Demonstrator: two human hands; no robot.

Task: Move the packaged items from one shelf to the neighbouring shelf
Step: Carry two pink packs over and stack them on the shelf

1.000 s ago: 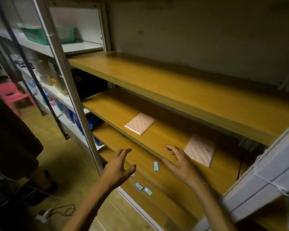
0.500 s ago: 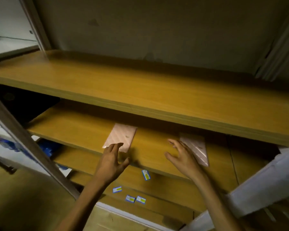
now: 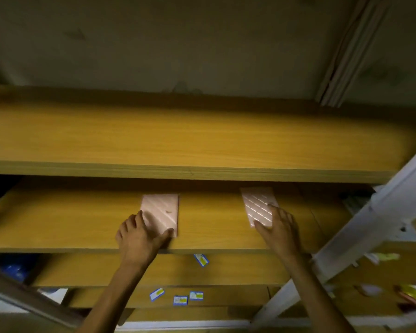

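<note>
Pickup step: left hand [image 3: 136,236] pinching flat pink striped packet [image 3: 161,213], right hand [image 3: 277,228] fingers spread over second pink packet [image 3: 258,205], both on middle wooden shelf [image 3: 70,219]. Next, probably: secure grips, lift clear, transfer to neighbouring shelf.

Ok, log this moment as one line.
stage: grasping | left hand: on left pack | right hand: on right pack | both packs flat on middle shelf | top shelf: bare
</note>
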